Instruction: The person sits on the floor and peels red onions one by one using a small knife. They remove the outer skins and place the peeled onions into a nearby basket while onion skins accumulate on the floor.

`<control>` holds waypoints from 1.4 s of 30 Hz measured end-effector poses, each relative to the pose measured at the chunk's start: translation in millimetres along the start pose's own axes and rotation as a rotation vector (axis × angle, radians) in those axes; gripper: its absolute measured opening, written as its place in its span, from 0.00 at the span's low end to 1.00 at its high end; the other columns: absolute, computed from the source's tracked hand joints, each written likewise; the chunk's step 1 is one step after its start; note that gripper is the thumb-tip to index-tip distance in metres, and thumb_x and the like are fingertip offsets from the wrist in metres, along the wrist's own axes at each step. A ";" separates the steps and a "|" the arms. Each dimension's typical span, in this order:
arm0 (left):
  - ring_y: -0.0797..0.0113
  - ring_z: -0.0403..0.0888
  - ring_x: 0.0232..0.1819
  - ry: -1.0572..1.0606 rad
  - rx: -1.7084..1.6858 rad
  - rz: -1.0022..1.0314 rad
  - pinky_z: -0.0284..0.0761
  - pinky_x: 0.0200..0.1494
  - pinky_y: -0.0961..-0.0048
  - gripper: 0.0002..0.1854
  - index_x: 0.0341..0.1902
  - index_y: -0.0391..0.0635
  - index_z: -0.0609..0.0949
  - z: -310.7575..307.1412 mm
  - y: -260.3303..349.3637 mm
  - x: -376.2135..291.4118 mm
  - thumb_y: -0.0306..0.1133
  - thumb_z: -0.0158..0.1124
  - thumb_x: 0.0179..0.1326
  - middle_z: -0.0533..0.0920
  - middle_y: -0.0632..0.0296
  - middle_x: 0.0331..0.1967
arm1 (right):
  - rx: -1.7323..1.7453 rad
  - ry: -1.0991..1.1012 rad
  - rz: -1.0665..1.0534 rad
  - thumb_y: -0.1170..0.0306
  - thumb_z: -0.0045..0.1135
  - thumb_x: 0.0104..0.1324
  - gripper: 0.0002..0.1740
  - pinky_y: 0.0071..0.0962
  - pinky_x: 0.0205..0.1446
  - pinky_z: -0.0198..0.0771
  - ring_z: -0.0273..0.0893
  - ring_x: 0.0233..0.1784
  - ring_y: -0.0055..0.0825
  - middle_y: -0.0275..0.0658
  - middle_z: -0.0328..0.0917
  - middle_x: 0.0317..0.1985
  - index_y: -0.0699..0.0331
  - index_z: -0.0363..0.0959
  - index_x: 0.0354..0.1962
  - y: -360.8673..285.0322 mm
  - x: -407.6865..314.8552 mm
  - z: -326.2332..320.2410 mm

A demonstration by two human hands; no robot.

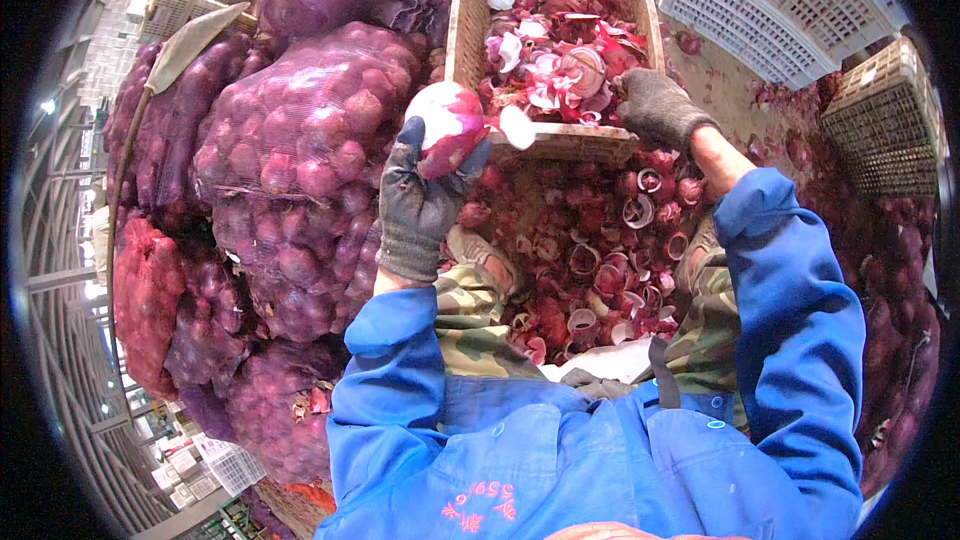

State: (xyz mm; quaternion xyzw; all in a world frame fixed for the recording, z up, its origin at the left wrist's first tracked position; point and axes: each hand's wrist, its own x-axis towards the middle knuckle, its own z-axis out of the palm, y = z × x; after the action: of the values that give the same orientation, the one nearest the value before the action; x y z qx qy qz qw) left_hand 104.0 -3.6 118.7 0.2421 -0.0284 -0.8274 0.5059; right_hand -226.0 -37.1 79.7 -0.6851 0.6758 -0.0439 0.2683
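My left hand [429, 187], in a dark grey work glove, holds a red onion [444, 124] upright. Part of that onion is bare white, and purple-red skin still covers its lower right side. Just right of it is a small blurred white piece [517, 127], near the front rim of a plastic crate [555, 136]. Onion skins and cut pieces [574, 67] fill the crate. My right hand [660, 106], also gloved, is curled at the crate's near right corner. Its fingertips are turned away, so whatever they may hold is hidden.
Stacked mesh sacks of red onions [300, 135] stand on my left, beside a long-handled shovel [196, 45]. Loose skins and onion rings [592, 262] cover the floor between my feet. White plastic crates [772, 7] stand at the upper right, with another crate [885, 120] below them.
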 end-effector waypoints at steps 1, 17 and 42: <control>0.44 0.75 0.65 0.012 0.000 -0.012 0.76 0.65 0.37 0.29 0.70 0.43 0.67 0.6 0.6 2.6 0.37 0.65 0.69 0.74 0.44 0.65 | 0.102 0.086 -0.022 0.67 0.61 0.55 0.21 0.43 0.53 0.78 0.84 0.48 0.49 0.54 0.84 0.42 0.66 0.82 0.46 -3.8 -5.0 3.0; 0.49 0.80 0.60 -0.204 0.089 -0.167 0.85 0.57 0.53 0.30 0.69 0.39 0.68 43.3 -69.8 -28.1 0.42 0.62 0.71 0.78 0.46 0.61 | 1.071 0.172 -0.343 0.75 0.57 0.58 0.32 0.23 0.51 0.70 0.68 0.39 0.17 0.28 0.73 0.35 0.63 0.70 0.62 -80.0 -113.6 10.4; 0.58 0.87 0.41 -0.173 -0.012 -0.345 0.87 0.32 0.67 0.26 0.61 0.49 0.77 5.0 -96.7 -78.7 0.55 0.57 0.71 0.86 0.57 0.47 | 0.364 0.501 -0.564 0.69 0.58 0.61 0.18 0.42 0.31 0.76 0.81 0.30 0.50 0.45 0.80 0.30 0.57 0.74 0.50 -32.6 -193.4 53.1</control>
State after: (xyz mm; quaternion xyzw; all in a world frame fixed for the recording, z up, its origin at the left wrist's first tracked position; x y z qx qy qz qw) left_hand 51.4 109.4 124.2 0.1682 -0.0248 -0.9198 0.3536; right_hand -190.2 161.0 106.8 -0.7530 0.4873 -0.3994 0.1898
